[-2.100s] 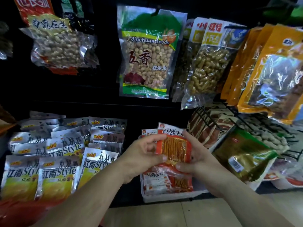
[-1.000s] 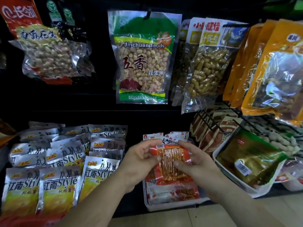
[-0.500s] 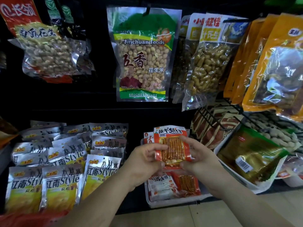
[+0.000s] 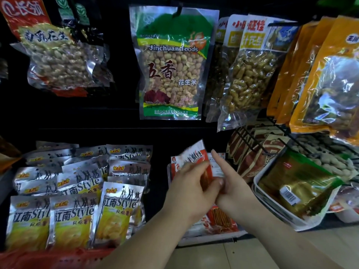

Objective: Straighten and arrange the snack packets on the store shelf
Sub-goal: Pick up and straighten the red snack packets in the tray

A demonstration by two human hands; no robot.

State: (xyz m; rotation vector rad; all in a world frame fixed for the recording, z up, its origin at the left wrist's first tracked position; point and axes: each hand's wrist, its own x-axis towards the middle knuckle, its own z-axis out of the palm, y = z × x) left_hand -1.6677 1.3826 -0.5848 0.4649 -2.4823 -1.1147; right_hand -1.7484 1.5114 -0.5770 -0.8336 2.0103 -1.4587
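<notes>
top centre, one green peanut bag (image 4: 171, 65) hanging upright. lower left, silver-and-yellow packets (image 4: 71, 216), three across the front row, more rows behind, count unclear. low in the middle, one white tray (image 4: 209, 238) with red packets (image 4: 219, 218) lying in it and standing at its back. above the tray, two hands on one red-and-white packet (image 4: 194, 155): left hand (image 4: 191, 191) half closed, fingers curled round the left edge; right hand (image 4: 236, 193) pinching the lower right part with the thumb, index finger straight, pointing up beside the right edge. packet blurred, held clear of the tray, long axis tilted, white top strip leaning up and left.
</notes>
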